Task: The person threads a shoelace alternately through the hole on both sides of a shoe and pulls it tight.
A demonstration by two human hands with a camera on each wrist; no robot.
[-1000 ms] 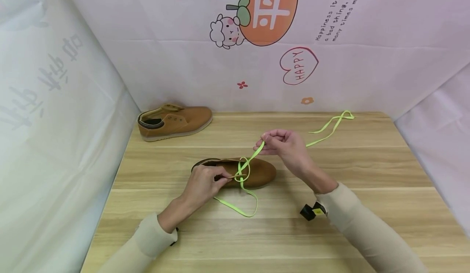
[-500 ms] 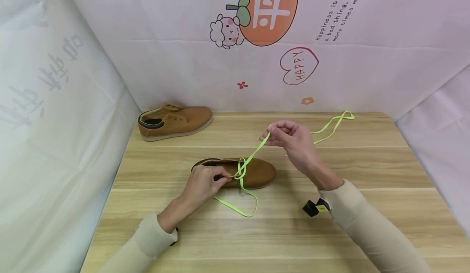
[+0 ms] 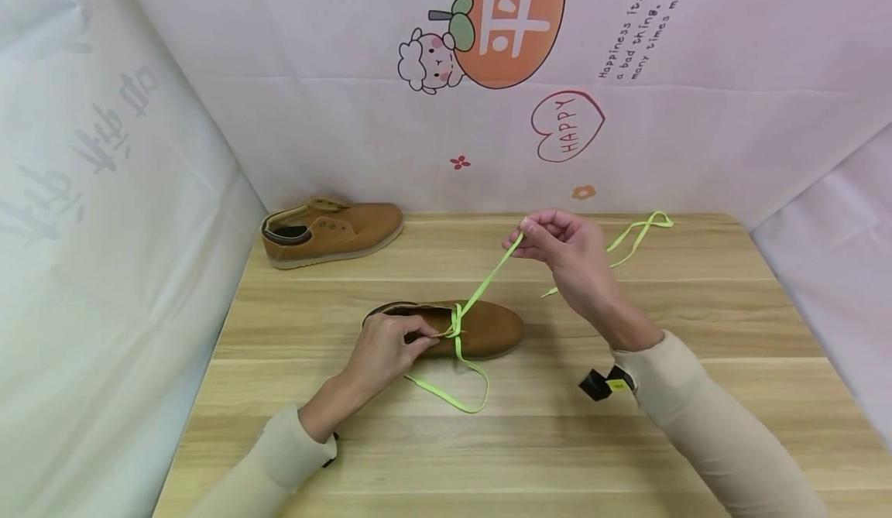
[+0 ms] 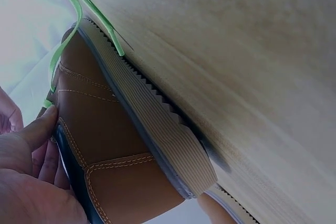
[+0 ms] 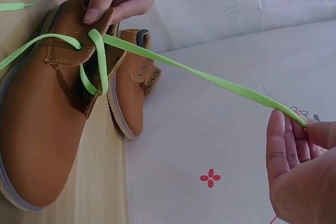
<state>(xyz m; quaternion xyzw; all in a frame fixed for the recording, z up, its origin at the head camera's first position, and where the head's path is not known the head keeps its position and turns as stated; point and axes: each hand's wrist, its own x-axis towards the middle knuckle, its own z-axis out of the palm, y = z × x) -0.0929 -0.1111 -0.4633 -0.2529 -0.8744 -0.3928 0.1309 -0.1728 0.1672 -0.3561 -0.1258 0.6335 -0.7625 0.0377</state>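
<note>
A brown leather shoe (image 3: 496,331) lies in front of me, toe to the right. My left hand (image 3: 383,351) pinches its near eyelet flap (image 5: 71,43) between thumb and fingers. A neon green shoelace (image 3: 492,276) runs through an eyelet and loops over the flap, as the right wrist view shows. My right hand (image 3: 567,251), up and to the right of the shoe, pinches this lace, which stretches straight down to the flap. The lace's other end (image 4: 118,45) hangs over the shoe's side onto the table.
A second brown shoe (image 3: 348,231), without a lace, stands at the back left of the wooden table (image 3: 488,456). Another stretch of green lace (image 3: 637,235) lies at the back right. White printed cloth walls (image 3: 334,115) enclose the table.
My right hand has moved up and to the right, drawing the lace through. The loose loop near the eyelet has tightened against the flap. My left hand has stayed still.
</note>
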